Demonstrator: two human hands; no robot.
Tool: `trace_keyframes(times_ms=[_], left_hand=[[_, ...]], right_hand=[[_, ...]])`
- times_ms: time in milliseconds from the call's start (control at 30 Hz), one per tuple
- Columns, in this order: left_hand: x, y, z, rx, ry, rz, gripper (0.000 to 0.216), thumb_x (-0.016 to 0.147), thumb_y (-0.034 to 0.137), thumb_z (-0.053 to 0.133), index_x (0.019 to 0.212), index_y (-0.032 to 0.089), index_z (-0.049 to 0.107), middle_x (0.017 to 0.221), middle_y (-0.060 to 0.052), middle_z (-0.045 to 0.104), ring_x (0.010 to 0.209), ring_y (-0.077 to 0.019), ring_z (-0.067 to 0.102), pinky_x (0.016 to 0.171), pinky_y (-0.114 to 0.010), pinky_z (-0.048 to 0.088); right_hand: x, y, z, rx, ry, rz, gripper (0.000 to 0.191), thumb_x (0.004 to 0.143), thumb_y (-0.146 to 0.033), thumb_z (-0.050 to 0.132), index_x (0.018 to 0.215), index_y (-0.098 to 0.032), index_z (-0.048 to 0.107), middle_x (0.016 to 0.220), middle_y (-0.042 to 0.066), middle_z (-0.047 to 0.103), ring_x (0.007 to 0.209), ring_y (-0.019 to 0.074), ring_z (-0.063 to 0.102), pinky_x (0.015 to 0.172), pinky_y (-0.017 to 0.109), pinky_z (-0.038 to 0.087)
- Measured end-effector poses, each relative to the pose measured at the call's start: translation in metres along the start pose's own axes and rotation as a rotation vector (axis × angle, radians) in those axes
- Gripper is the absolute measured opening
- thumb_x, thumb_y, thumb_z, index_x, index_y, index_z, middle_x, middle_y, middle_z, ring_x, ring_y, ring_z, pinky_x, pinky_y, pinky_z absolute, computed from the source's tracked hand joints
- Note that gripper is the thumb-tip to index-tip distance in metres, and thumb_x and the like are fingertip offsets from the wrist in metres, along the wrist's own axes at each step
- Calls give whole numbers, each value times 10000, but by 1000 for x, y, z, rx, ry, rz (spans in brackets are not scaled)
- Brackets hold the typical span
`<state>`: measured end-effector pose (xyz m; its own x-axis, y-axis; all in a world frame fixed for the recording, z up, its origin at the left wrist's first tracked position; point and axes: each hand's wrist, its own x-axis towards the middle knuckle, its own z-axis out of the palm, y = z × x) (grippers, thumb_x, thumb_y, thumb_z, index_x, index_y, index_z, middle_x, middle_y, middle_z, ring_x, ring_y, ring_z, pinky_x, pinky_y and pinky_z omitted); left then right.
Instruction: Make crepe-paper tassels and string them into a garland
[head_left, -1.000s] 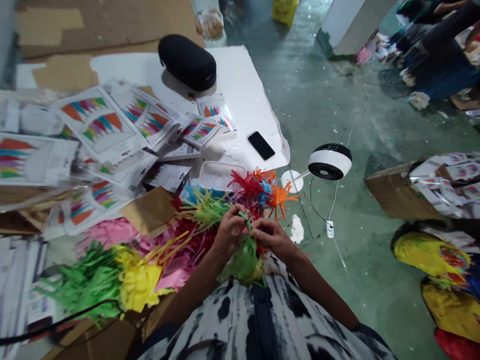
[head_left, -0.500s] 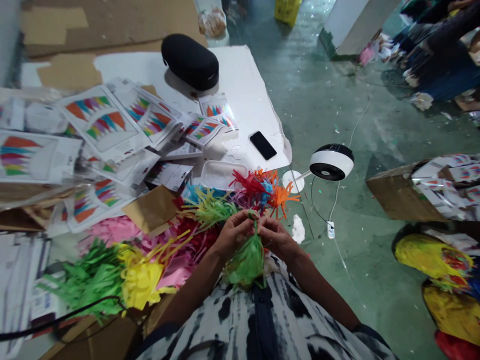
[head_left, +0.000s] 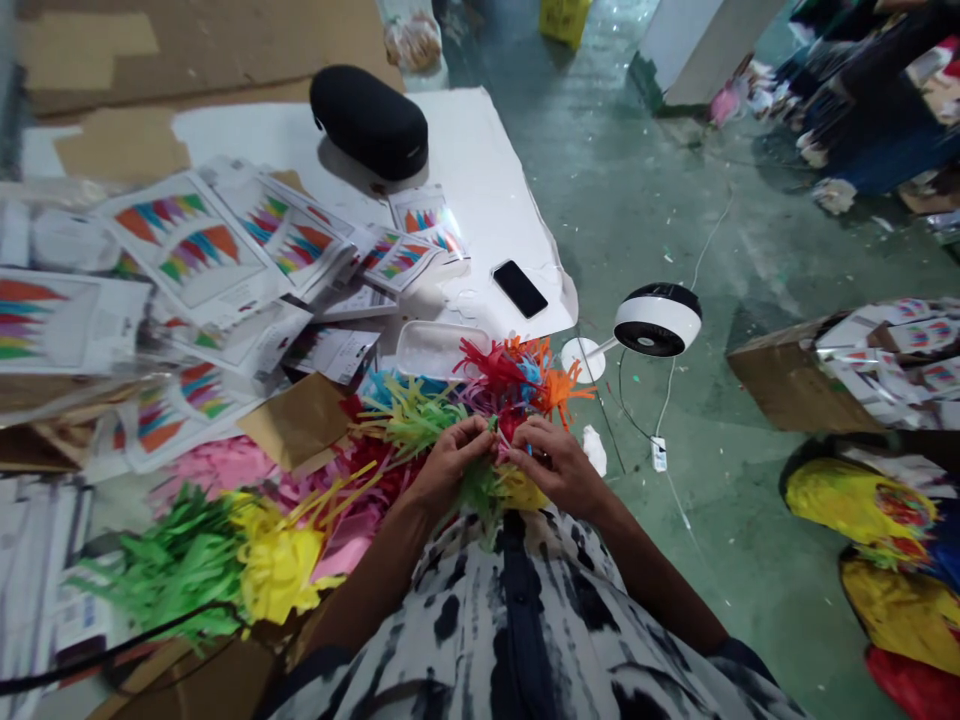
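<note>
My left hand (head_left: 452, 457) and my right hand (head_left: 553, 462) meet in front of my chest, both pinched on the top of a green fringed paper tassel (head_left: 480, 492) that hangs between them over my lap. A yellow fringed piece (head_left: 521, 492) shows just under my right hand. Directly beyond my fingers lies a heap of coloured paper tassels (head_left: 510, 380) in red, orange, blue and light green.
Printed packets with coloured fringe pictures (head_left: 187, 250) cover the table to the left. A black case (head_left: 367, 120), a phone (head_left: 520, 289) and a white tray (head_left: 439, 348) lie behind. A small white fan (head_left: 656, 320) stands on the green floor. Green and yellow tassels (head_left: 217, 560) sit lower left.
My hands have drawn closer together and a little farther from me. The green tassel now hangs lower and looks more bunched between them.
</note>
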<state>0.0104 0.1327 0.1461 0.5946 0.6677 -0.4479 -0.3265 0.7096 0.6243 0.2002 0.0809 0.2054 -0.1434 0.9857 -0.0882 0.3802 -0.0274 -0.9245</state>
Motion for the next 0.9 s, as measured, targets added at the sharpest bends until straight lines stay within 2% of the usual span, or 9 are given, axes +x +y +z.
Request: trace_keyframes(times_ms=[267, 400, 533, 633, 733, 800, 900], left_hand=[[0, -1, 2, 104, 2, -4, 330, 825, 384, 846, 814, 158, 606, 714, 7, 653, 617, -90, 572, 615, -199, 446], [-1, 4, 7, 187, 3, 34, 331, 878, 431, 791, 790, 147, 646, 730, -5, 670, 636, -95, 579, 642, -210, 455], [-2, 7, 12, 268, 2, 75, 338, 832, 420, 839, 764, 139, 664, 700, -8, 681, 638, -104, 601, 642, -210, 464], [-4, 7, 13, 278, 5, 85, 326, 837, 434, 832, 897, 167, 656, 705, 1, 701, 576, -108, 602, 560, -207, 455], [-4, 6, 12, 262, 14, 71, 393, 828, 425, 842, 1065, 206, 618, 714, 20, 719, 535, -115, 615, 518, -206, 461], [-3, 6, 11, 285, 4, 57, 380, 809, 417, 858, 1022, 184, 646, 713, 1, 728, 561, -121, 639, 539, -209, 481], [-2, 6, 10, 336, -4, 69, 323, 815, 413, 851, 929, 154, 695, 735, -29, 741, 612, -127, 662, 573, -211, 498]], right_hand=[[3, 5, 3, -55, 6, 32, 190, 997, -235, 590, 810, -204, 577, 888, 12, 588, 762, 147, 529, 706, 294, 383], [4, 7, 3, -57, 24, 54, 192, 1004, -252, 585, 818, -207, 591, 876, 16, 591, 754, 151, 529, 695, 293, 382], [5, 9, 4, -57, 51, 64, 215, 1003, -294, 609, 804, -211, 609, 857, 19, 594, 749, 157, 525, 681, 292, 379], [5, 10, 5, -36, 90, 101, 233, 985, -347, 650, 798, -209, 639, 815, 14, 609, 702, 151, 509, 641, 287, 366], [4, 11, 5, 26, 84, 184, 261, 971, -398, 673, 789, -211, 663, 700, -12, 596, 609, 135, 481, 581, 278, 347], [2, 14, 6, 114, 70, 245, 232, 953, -409, 692, 828, -214, 672, 710, -15, 634, 602, 132, 523, 577, 267, 378], [-1, 22, 8, 251, 78, 305, 221, 894, -413, 758, 977, -222, 684, 837, 8, 721, 691, 155, 635, 630, 269, 461]])
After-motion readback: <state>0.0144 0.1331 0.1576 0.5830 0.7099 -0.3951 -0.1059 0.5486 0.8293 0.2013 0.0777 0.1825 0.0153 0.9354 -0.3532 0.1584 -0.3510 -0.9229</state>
